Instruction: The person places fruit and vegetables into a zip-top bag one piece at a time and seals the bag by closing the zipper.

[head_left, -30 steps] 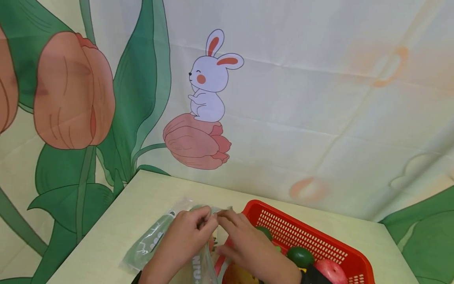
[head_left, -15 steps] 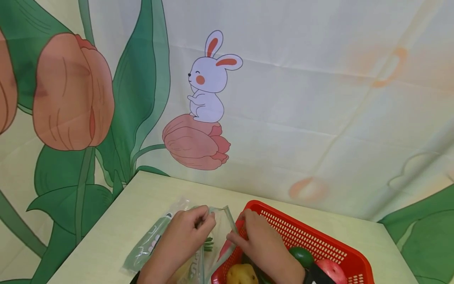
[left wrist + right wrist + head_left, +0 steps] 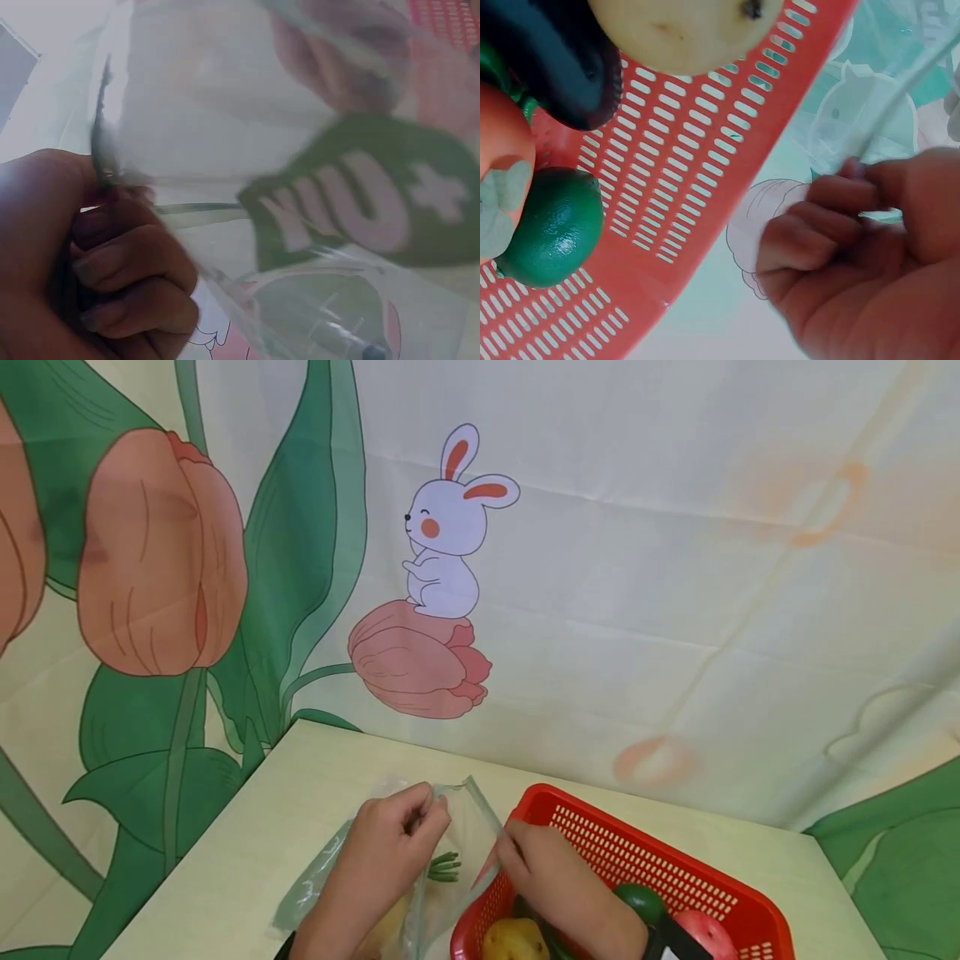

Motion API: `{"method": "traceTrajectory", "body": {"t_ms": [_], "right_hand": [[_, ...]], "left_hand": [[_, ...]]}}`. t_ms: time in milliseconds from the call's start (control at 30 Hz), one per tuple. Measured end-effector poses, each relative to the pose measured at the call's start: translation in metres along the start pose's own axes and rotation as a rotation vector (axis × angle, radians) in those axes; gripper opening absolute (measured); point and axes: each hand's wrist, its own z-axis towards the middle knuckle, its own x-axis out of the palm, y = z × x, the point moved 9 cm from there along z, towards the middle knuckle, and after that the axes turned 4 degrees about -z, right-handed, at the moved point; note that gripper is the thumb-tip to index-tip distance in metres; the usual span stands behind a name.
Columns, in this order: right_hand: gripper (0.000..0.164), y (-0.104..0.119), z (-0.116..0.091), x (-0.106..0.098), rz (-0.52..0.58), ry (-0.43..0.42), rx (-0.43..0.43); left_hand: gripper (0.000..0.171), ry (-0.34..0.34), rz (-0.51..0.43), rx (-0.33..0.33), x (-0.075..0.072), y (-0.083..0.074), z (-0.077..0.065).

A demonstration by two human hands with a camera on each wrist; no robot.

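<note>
A clear zip-top bag (image 3: pixel 474 822) is spread between my two hands, its mouth gaping. My left hand (image 3: pixel 386 852) pinches the left side of that mouth, thumb against curled fingers; the left wrist view shows green print (image 3: pixel 360 195) on the plastic. On the opposite side, my right hand (image 3: pixel 558 881) pinches the bag's other rim beside the basket. A bunch of short green stems (image 3: pixel 445 867) shows through the plastic; the rest of that item is mostly hidden by the left hand and wrist.
At the right stands a red perforated basket (image 3: pixel 660 852) with a potato (image 3: pixel 516 939), a green lime-like fruit (image 3: pixel 641 903) and a pinkish-red fruit (image 3: pixel 707 933). An eggplant (image 3: pixel 570 67) lies inside too. Another green-printed plastic bag (image 3: pixel 311 881) lies left on the table (image 3: pixel 247 852).
My right hand has moved away from the left, drawing the bag's mouth wider. The stems and the potato have come into clearer sight. My left hand keeps its pinch.
</note>
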Motion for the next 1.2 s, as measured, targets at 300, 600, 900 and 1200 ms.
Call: {"method": "traceTrajectory", "body": {"t_ms": [300, 600, 900, 1200], "right_hand": [[0.028, 0.027, 0.003, -0.029, 0.152, -0.157, -0.065], [0.036, 0.048, -0.008, -0.07, 0.227, -0.296, -0.201], [0.038, 0.015, -0.008, -0.063, 0.149, -0.231, -0.047], [0.033, -0.026, -0.014, -0.045, 0.09, -0.154, 0.019]], "left_hand": [[0.04, -0.284, -0.127, 0.241, -0.034, -0.013, -0.006], [0.042, -0.447, -0.155, 0.265, -0.069, -0.005, -0.008], [0.042, -0.256, -0.073, 0.226, -0.04, -0.002, 0.001], [0.038, -0.157, -0.063, 0.235, -0.017, -0.004, 0.005]]}}
